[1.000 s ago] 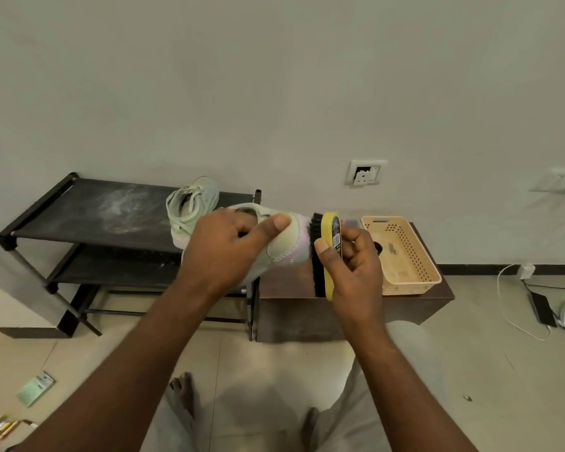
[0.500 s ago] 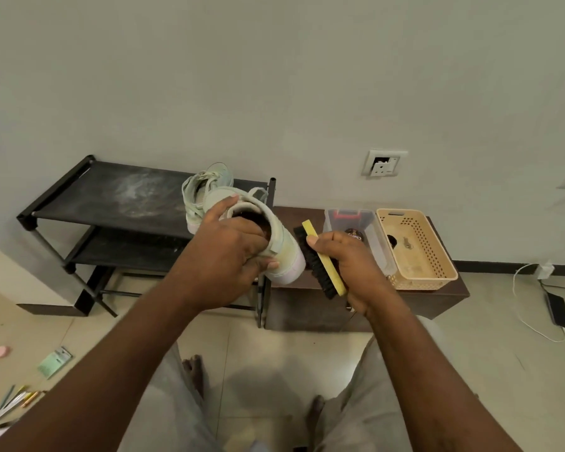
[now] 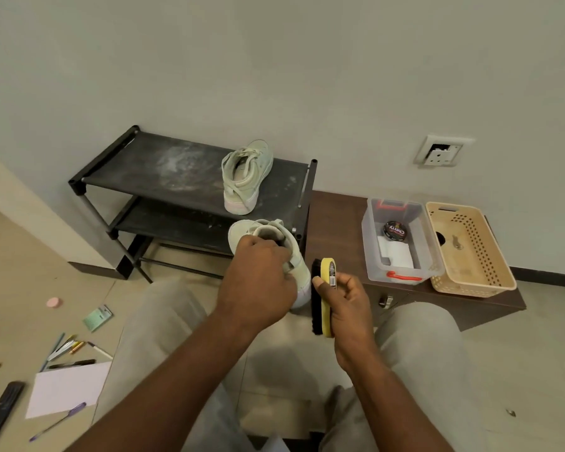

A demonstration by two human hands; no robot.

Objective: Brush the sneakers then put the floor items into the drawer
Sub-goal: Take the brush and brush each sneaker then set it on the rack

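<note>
My left hand (image 3: pixel 258 282) grips a pale green sneaker (image 3: pixel 294 256) by its opening, in front of the rack. My right hand (image 3: pixel 346 308) holds a yellow-backed shoe brush (image 3: pixel 323 298), black bristles facing the sneaker's side and close to it. The second pale green sneaker (image 3: pixel 246 177) stands on the top shelf of the black shoe rack (image 3: pixel 163 171). On the floor at the left lie several pens (image 3: pixel 67 349), a white paper (image 3: pixel 67 388), a green card (image 3: pixel 97 318), a pink round thing (image 3: pixel 54 302) and a purple pen (image 3: pixel 59 420).
A low brown cabinet (image 3: pixel 336 223) carries a clear plastic box (image 3: pixel 402 243) with a polish tin and a beige perforated basket (image 3: pixel 470 252). A dark flat object (image 3: pixel 0 409) lies at the far left floor edge. My knees fill the lower middle.
The view has tilted down and both hands have dropped lower with sneaker and brush. The brush now stands upright beside the sneaker instead of slanting against its heel.
</note>
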